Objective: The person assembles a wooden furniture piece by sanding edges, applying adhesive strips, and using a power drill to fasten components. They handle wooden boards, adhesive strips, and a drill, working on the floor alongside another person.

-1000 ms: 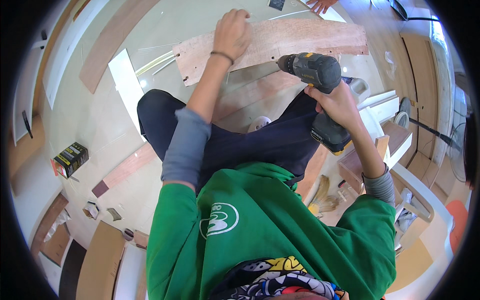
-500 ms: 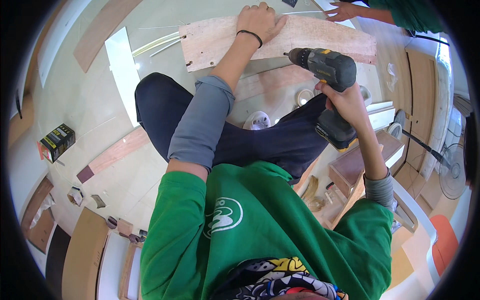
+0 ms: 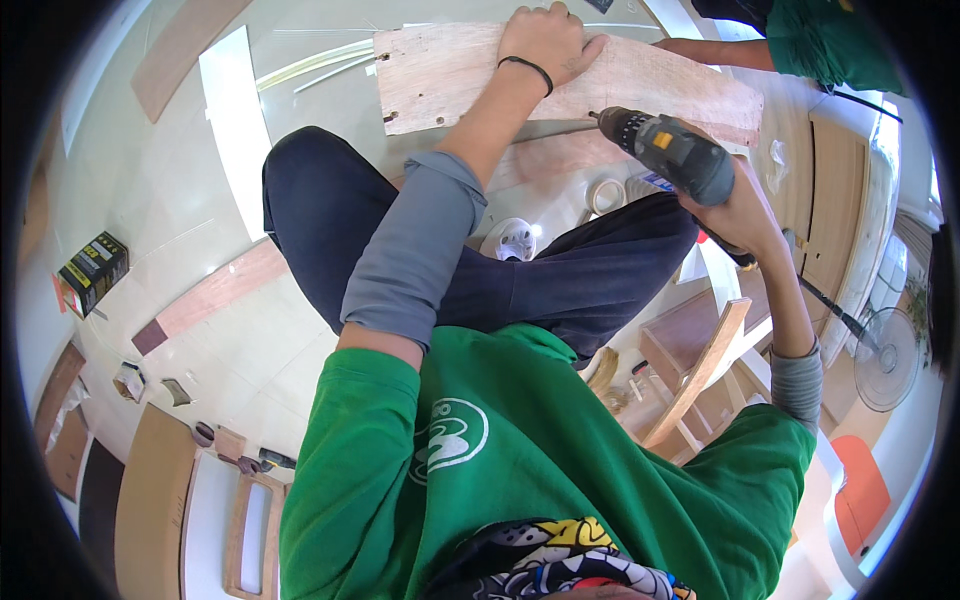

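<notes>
Left hand: on the board, seemingly steadying it; can't tell if clamped
Right hand: clamped round the drill

Dark drill — at pale plank

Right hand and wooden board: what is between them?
In the head view, the drill lies between them: the right hand grips it, its tip points toward the wooden board.
</notes>
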Motion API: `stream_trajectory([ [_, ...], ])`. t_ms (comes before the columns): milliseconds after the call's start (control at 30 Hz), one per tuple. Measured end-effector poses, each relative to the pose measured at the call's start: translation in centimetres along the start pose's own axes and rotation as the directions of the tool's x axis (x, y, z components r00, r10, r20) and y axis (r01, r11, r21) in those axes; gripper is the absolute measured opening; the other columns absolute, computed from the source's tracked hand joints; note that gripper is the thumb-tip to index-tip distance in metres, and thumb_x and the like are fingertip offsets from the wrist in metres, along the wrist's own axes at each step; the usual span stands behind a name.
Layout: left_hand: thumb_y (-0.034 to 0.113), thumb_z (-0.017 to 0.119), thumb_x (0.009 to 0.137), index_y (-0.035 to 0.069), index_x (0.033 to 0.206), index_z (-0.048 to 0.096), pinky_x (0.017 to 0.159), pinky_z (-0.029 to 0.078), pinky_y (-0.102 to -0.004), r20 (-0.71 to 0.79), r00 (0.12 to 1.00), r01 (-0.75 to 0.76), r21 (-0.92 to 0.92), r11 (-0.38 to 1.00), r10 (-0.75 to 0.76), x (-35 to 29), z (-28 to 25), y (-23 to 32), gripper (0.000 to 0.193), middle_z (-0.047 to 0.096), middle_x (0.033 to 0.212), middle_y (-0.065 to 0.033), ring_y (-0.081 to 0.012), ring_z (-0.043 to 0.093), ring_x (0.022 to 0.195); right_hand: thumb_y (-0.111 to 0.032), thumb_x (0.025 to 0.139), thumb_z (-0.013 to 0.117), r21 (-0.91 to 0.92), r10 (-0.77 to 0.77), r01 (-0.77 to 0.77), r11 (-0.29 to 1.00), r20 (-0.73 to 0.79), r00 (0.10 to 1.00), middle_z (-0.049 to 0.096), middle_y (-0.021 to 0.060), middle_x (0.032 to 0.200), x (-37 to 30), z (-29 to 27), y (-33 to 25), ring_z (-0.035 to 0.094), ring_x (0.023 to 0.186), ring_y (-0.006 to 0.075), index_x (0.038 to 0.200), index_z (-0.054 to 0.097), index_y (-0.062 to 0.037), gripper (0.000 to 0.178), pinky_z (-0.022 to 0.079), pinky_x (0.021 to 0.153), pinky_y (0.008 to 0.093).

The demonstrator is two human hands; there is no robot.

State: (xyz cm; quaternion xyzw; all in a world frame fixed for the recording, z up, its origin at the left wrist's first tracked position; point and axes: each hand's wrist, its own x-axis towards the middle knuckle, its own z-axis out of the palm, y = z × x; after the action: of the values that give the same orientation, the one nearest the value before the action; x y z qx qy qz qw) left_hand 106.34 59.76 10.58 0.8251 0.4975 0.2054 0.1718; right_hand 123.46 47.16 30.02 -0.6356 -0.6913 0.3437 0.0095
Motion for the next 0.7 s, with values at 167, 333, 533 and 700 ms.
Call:
stream_trajectory([
  [167, 0.046, 0.051, 0.091, 0.002, 0.084, 0.07, 0.076, 0.05, -0.0441, -0.023, 1.0, 0.009, -0.004, 1.0, -0.009, -0.1, -0.1, 0.2, 0.049, 0.065, 0.089, -0.0177, -0.0311, 0.066, 0.082, -0.005, 0.073, 0.068, 0.14, 0.319, -0.334, 0.932, 0.115, 0.941, 0.065, 0.0104, 0.075, 0.0, 0.4, 1.2, 0.061, 0.067, 0.0171, 0.1, 0.064, 0.0003, 0.028, 0.051, 0.067, 0.0319],
  [333, 0.046, 0.052, 0.091, 0.002, 0.083, 0.071, 0.076, 0.05, -0.0436, -0.004, 1.0, -0.002, -0.034, 0.999, 0.002, -0.1, -0.3, 0.3, 0.048, 0.065, 0.089, -0.0181, -0.0313, 0.066, 0.082, -0.006, 0.073, 0.068, 0.18, 0.201, -0.203, 0.963, 0.027, 0.979, 0.065, 0.01, 0.075, -0.5, 1.1, 2.0, 0.06, 0.067, 0.0162, 0.1, 0.063, 0.0009, 0.028, 0.051, 0.068, 0.0316],
  [533, 0.046, 0.052, 0.091, 0.002, 0.083, 0.071, 0.077, 0.05, -0.0433, -0.018, 1.0, 0.009, -0.012, 1.0, -0.009, -0.2, -0.2, 0.1, 0.049, 0.065, 0.09, -0.0177, -0.0312, 0.065, 0.082, -0.006, 0.071, 0.068, 0.072, 0.111, -0.119, 0.99, 0.111, 0.988, 0.067, 0.0143, 0.083, 1.3, -0.7, 0.9, 0.061, 0.072, 0.0215, 0.103, 0.062, 0.0008, 0.033, 0.051, 0.075, 0.0339],
  [700, 0.046, 0.051, 0.091, 0.002, 0.086, 0.071, 0.079, 0.049, -0.0423, 0.046, 0.999, 0.026, 0.007, 1.0, -0.026, 0.0, -0.7, 0.7, 0.049, 0.065, 0.092, -0.0174, -0.0306, 0.065, 0.084, -0.005, 0.071, 0.068, -0.045, 0.121, -0.113, 0.993, 0.215, 0.969, 0.066, 0.0148, 0.084, 3.0, -2.7, 0.8, 0.06, 0.073, 0.0227, 0.103, 0.062, 0.0005, 0.034, 0.051, 0.077, 0.0347],
])
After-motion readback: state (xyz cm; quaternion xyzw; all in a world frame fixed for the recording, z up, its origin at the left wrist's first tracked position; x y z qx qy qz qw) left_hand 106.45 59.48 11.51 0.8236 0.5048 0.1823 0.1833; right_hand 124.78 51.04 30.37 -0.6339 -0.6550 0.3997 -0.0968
